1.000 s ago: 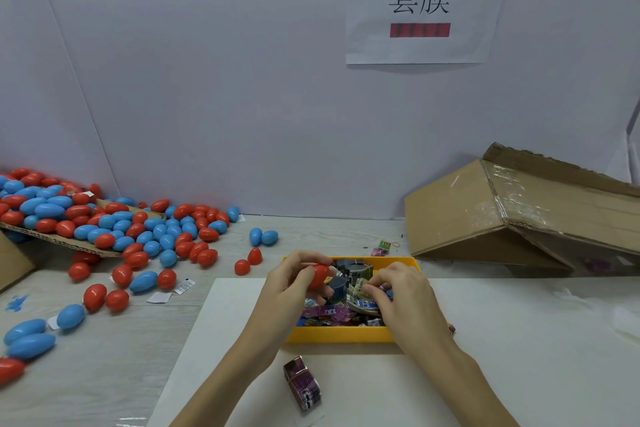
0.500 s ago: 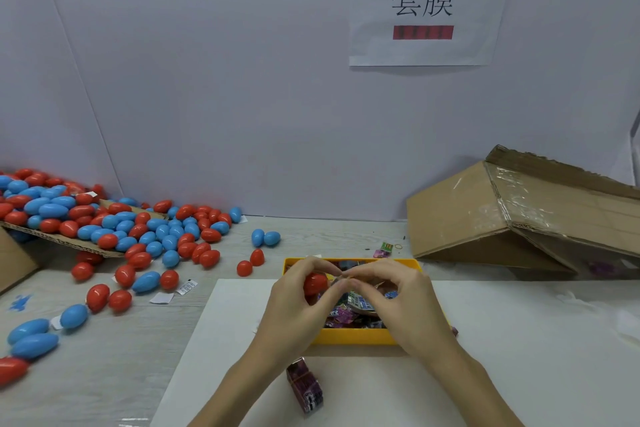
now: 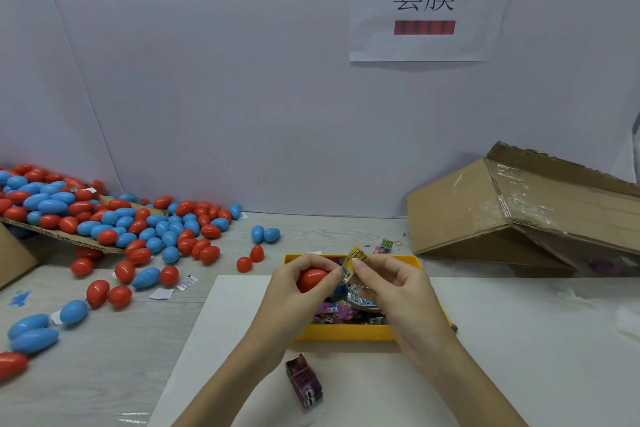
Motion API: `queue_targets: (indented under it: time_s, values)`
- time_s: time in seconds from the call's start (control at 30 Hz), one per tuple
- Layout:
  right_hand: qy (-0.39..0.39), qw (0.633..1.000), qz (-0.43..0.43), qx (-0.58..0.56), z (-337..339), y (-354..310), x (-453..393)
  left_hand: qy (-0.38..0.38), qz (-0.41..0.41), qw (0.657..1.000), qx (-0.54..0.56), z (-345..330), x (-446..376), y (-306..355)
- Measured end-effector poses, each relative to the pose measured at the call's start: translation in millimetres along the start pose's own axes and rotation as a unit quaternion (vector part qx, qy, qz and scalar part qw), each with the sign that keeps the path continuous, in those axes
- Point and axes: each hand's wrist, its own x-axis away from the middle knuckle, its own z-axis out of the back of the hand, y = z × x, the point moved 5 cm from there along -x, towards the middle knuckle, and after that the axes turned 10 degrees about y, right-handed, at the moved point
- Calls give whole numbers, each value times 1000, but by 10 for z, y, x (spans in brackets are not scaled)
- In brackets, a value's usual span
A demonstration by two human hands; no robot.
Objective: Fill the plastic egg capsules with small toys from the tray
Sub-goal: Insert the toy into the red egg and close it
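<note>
My left hand [image 3: 294,291] grips a red egg capsule [image 3: 310,279] above the left part of the yellow tray [image 3: 343,333]. Beside it, my right hand [image 3: 398,291] pinches a small yellow toy packet [image 3: 354,262] whose lower end meets the capsule. The tray holds several small wrapped toys [image 3: 337,309], mostly purple, partly hidden under both hands. It stands on a white sheet [image 3: 502,357] in front of me.
A heap of red and blue egg capsules [image 3: 114,225] covers the left of the table, partly on a cardboard flap [image 3: 52,236]. A small purple box [image 3: 304,381] lies on the sheet near me. A tipped cardboard box [image 3: 519,211] stands at the right, a white wall behind.
My right hand lifted a yellow packet out of the tray and brought it to the red capsule. Both hands rose slightly and came together over the tray.
</note>
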Motion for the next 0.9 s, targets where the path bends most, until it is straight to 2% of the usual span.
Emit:
queue_targets:
  time_s: [0.2, 0.4, 0.53, 0.73, 0.83, 0.9]
  values:
    - [23, 999, -34, -31, 16, 65, -8, -5, -16, 1000, -14, -13, -2, 3]
    - [59, 998, 0, 22, 70, 11, -27, -22, 19, 999, 24, -15, 5, -11]
    - [36, 999, 17, 27, 48, -12, -13, -28, 3, 1000, 2, -41, 27, 18]
    - [4, 998, 43, 53, 5, -8, -2, 8, -89, 993, -74, -6, 10, 48]
    - [-27, 984, 114, 135, -17, -84, 11, 29, -232, 952, -198, 35, 11, 135]
    - [-33, 950, 201, 235, -43, -141, 51, 14, -288, 923, -256, 18, 32, 173]
